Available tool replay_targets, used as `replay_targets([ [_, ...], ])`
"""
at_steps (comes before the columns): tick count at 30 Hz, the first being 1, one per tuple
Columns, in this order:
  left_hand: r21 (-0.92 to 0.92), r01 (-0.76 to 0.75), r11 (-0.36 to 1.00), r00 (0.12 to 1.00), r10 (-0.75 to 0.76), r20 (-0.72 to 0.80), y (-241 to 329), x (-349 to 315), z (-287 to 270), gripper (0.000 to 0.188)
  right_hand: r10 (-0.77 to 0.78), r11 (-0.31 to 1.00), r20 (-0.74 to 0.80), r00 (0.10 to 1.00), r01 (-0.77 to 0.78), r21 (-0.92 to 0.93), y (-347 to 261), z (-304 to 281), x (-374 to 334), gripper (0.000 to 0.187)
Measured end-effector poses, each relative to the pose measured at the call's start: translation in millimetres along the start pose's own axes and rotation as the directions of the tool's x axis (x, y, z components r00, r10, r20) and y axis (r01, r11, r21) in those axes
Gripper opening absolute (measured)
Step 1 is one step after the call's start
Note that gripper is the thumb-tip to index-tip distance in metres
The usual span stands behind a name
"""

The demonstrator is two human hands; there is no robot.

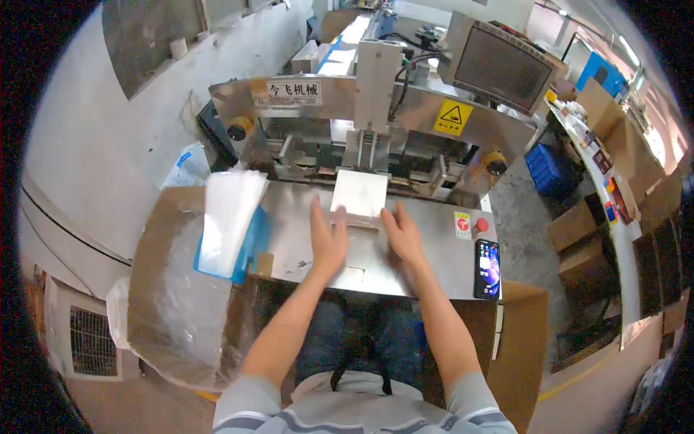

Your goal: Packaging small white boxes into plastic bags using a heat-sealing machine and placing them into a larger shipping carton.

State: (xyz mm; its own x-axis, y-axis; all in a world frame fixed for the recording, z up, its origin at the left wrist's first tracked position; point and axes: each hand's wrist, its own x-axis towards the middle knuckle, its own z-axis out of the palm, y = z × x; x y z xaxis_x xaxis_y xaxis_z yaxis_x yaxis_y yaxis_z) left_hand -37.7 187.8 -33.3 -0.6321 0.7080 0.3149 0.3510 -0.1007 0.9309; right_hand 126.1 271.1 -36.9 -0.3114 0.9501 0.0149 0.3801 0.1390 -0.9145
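A white, square, flat-topped piece, perhaps a box (pixel 360 194), lies at the mouth of a metal machine (pixel 412 119). Along its near edge runs a see-through strip that looks like film. My left hand (pixel 329 237) is beside its near left corner, fingers stretched and apart. On the other side, my right hand (pixel 402 235) has its fingers extended at the near right corner. Whether either hand's fingertips touch the white piece I cannot tell. Both hands are over the steel worktop (pixel 441 260), and neither grips anything.
On the left, clear plastic bags (pixel 231 217) lie on a blue tray (pixel 254 249) over an open carton (pixel 144 267). A phone (pixel 487 270) and a red button (pixel 482 225) are at the worktop's right end. Another carton (pixel 524 340) stands below; a monitor (pixel 502 66) is above.
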Motion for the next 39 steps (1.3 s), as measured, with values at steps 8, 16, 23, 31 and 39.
replay_targets([
  [8, 0.019, 0.278, 0.96, 0.924, -0.273, 0.269, 5.2, 42.0, 11.8, 0.066, -0.084, 0.971, -0.048, 0.995, 0.092, 0.223, -21.9, 15.9, 9.6, 0.064],
  [16, -0.369, 0.669, 0.645, 0.728, -0.467, 0.502, 19.4, -24.8, -27.8, 0.046, 0.03, 0.839, 0.105, 0.994, -0.082, 0.538, -18.4, -47.6, -77.1, 0.094],
  [23, 0.101, 0.163, 0.981, 0.804, -0.191, 0.564, 4.6, 25.0, 36.9, 0.06, -0.055, 0.875, 0.116, 0.992, -0.009, 0.485, 0.7, -82.7, -128.4, 0.103],
  [31, 0.529, -0.577, 0.623, 0.8, 0.301, 0.518, -37.6, 53.2, 75.6, 0.022, -0.04, 0.899, 0.059, 0.997, 0.01, 0.438, 10.6, -93.9, -167.3, 0.102],
  [39, 0.495, -0.59, 0.638, 0.782, 0.301, 0.546, -22.8, 55.6, 65.1, 0.024, -0.057, 0.899, 0.049, 0.997, 0.03, 0.437, 11.4, -93.9, -172.8, 0.103],
])
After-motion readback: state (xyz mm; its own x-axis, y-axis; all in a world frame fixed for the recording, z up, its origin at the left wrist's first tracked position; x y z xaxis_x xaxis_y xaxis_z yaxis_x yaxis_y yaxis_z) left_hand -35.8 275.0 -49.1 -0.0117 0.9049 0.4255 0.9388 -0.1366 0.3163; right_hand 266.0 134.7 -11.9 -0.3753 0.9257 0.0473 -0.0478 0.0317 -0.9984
